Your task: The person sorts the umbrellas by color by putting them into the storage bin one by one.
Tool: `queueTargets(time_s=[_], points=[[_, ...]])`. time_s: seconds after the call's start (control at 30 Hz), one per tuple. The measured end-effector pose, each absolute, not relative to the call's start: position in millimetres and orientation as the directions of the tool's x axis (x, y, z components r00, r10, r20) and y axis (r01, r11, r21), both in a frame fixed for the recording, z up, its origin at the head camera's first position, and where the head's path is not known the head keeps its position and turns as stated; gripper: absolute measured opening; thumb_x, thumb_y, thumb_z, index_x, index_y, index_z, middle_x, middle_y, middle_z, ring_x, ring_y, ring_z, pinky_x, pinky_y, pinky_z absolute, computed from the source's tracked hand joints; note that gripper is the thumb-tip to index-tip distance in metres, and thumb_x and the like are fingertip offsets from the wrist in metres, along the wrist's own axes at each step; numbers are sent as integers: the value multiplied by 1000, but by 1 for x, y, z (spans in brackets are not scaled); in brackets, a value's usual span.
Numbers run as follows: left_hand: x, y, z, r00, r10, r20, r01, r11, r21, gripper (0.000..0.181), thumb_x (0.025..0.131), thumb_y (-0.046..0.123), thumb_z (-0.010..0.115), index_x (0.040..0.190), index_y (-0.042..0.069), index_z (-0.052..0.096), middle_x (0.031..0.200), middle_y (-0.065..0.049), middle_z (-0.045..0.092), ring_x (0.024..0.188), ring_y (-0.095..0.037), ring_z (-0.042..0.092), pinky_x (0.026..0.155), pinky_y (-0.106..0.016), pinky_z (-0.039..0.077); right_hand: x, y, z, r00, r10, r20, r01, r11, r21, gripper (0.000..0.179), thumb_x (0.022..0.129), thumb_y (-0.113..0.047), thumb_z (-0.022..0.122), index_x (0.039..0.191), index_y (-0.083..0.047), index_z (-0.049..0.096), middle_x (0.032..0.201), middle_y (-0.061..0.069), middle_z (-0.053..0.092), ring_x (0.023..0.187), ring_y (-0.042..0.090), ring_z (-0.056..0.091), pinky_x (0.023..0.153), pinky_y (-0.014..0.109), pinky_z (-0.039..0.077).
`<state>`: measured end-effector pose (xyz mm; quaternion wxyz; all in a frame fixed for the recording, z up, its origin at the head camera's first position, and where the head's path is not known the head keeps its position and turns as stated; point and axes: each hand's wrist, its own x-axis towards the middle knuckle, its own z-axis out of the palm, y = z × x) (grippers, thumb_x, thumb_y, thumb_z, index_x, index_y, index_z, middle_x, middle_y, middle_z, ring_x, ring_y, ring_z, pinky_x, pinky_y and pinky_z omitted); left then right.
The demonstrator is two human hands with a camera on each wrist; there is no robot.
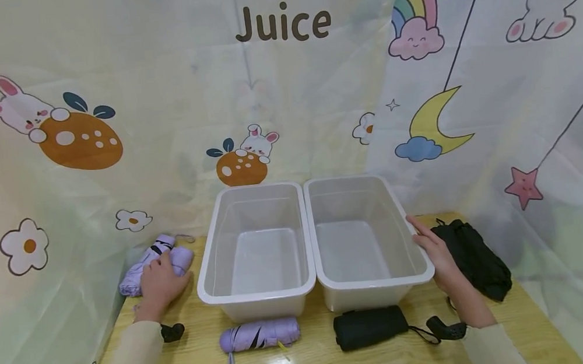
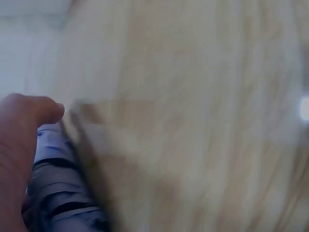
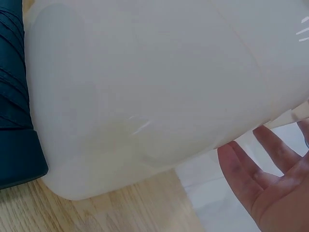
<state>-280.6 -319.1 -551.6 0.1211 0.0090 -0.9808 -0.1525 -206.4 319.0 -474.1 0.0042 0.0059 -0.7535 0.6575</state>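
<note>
At the left back of the table, my left hand [image 1: 161,282] rests on a purple folded umbrella [image 1: 134,276]. A second purple bundle [image 1: 183,258] lies against it. In the left wrist view, my thumb [image 2: 29,113] is bent above a dark-striped umbrella [image 2: 63,188]; the other fingers are hidden there. My right hand [image 1: 438,258] touches the outer right side of the right white bin [image 1: 375,284], fingers fairly straight. The right wrist view shows those fingertips [image 3: 227,150] at the bin's edge.
A left white bin [image 1: 257,296] adjoins the right one. In front lie a purple umbrella [image 1: 266,334] and a black umbrella [image 1: 371,326] with a strap. A larger black bundle [image 1: 473,258] lies right of my right hand. A printed curtain [image 1: 167,100] stands behind.
</note>
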Motion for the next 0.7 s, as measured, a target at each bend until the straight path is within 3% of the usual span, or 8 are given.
queueTargets(time_s=[0.23,0.5,0.7], points=[[-278,-308,-568,-973,-101,210,-25,941,337,89,85,55,64,140,-8,34,115,-45,42,103,-63,39,79,-68,35,-207,316,-474,-999,-10,32,-33,139,-990,56,105,-38,41,156,-23,22,159,15,19,106,14,54,77,31,53],[-273,-305,-565,-974,-51,219,35,928,371,76,86,45,65,141,1,39,113,-38,50,94,-58,51,71,-64,42,-206,316,-477,-999,-19,42,-43,121,-992,55,105,-36,39,156,-23,23,159,11,18,107,16,54,77,30,53],[-271,-305,-559,-963,23,269,132,909,396,74,86,42,67,141,-1,40,115,-36,53,101,-51,53,80,-62,42,-206,317,-477,-998,-14,53,-54,96,-994,55,105,-37,40,156,-24,24,159,11,18,110,16,52,79,28,52]])
